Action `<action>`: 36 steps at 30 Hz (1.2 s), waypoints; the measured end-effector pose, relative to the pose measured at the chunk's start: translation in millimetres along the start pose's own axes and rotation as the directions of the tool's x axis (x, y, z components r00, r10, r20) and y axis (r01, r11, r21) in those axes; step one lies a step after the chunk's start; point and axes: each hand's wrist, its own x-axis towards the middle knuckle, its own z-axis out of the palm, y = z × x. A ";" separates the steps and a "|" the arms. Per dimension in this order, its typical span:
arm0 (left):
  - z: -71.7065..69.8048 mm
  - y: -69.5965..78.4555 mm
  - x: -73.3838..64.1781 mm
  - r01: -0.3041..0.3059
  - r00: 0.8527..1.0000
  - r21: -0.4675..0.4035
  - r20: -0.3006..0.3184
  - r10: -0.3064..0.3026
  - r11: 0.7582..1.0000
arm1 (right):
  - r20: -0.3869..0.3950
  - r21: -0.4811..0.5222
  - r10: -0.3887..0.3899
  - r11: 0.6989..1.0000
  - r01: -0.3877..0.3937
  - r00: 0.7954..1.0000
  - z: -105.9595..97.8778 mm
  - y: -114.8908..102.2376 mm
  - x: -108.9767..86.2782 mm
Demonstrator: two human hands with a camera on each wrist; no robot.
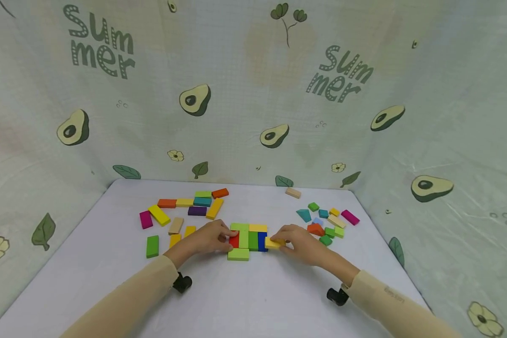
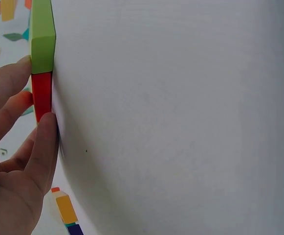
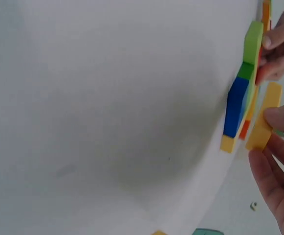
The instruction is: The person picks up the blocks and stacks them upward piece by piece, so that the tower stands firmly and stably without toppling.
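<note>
Flat coloured blocks lie joined edge to edge in the middle of the white table. My left hand (image 1: 211, 237) pinches the red block (image 1: 234, 240) at their left side, between thumb and fingers. Light green blocks (image 1: 238, 254) border the red one, and a green block (image 1: 253, 241) and a blue block (image 1: 262, 242) follow to the right. A yellow block (image 1: 258, 227) lies along the top. My right hand (image 1: 300, 244) holds another yellow block (image 3: 268, 117) between thumb and fingers, just right of the blue block and raised off the table.
Loose rectangular blocks lie at the left, among them a green one (image 1: 152, 246), a purple one (image 1: 197, 211) and a magenta one (image 1: 145, 219). Smaller pieces, including a teal triangle (image 1: 303, 215), lie at the right. A printed curtain (image 1: 236, 61) surrounds the table (image 1: 262, 300).
</note>
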 end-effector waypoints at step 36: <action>-0.1 -3.4 0.8 -0.018 1.000 -0.011 0.001 0.018 1.000 | 0.009 -0.101 -0.090 0.991 0.090 0.996 39.1 -21.4 7.7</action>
